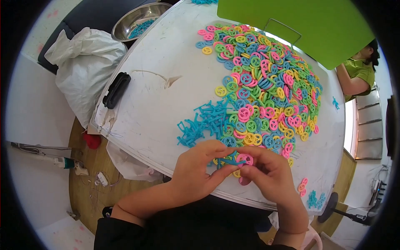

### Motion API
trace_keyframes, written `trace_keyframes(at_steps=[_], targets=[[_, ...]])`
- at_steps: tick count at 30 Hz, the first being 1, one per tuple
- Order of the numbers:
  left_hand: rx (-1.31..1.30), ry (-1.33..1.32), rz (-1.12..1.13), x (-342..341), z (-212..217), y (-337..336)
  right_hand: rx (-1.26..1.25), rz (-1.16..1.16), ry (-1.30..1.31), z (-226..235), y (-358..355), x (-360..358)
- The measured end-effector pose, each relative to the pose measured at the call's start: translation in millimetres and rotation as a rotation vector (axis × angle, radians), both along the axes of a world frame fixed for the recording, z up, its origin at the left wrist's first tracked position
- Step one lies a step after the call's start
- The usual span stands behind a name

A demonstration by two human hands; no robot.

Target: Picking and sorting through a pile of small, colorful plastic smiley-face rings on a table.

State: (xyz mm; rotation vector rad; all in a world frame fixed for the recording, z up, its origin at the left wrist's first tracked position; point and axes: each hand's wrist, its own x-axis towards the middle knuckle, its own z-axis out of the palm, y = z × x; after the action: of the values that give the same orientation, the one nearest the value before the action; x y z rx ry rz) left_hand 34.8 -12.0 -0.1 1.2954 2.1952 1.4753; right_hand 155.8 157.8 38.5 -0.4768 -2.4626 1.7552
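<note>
Matt plastic wheels [273,85] and thin plastic pieces [204,123] on the smooth tabletop [154,112], a glossy metal bowl [123,26] beside it

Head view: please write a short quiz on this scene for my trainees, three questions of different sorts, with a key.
1. True or false: the wheels heaped on the table are all one colour.
2. Multiple choice: what colour is the held wheel, pinched in the fingers of the right hand? A) green; B) pink; C) yellow.
3. Fill in the gap: the metal bowl at the upper left of the view holds small ____ pieces.

Key
1. False: pink, green, blue and yellow all show.
2. B.
3. Blue.
</note>
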Motion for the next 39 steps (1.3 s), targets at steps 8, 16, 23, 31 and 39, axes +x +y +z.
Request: trace_keyframes(at_steps=[8, 16, 23, 31, 39], targets=[[0.256, 0.386, -0.297, -36.1, 4.9, -4.6, -0.762, -0.051, -0.164, 1.7, 14.4, -5.4], [0.193, 0.099, 0.102, -52.3, 14.3, -23.3, 0.180, 0.039, 0.139, -20.2, 12.1, -45.0], [0.089, 0.016, 0.089, -50.1, 0.2, -24.1, 0.898, 0.197, 0.134, -45.3, -19.7, -56.6], [0.153, -0.348, 0.023, -45.9, 10.3, -19.4, 0.747, 0.143, 0.265, -43.1, -8.3, -51.9], [0.100, -0.368, -0.107, -43.1, 8.4, -4.1, -0.180, -0.228, 0.078, -11.4, 17.6, -24.0]])
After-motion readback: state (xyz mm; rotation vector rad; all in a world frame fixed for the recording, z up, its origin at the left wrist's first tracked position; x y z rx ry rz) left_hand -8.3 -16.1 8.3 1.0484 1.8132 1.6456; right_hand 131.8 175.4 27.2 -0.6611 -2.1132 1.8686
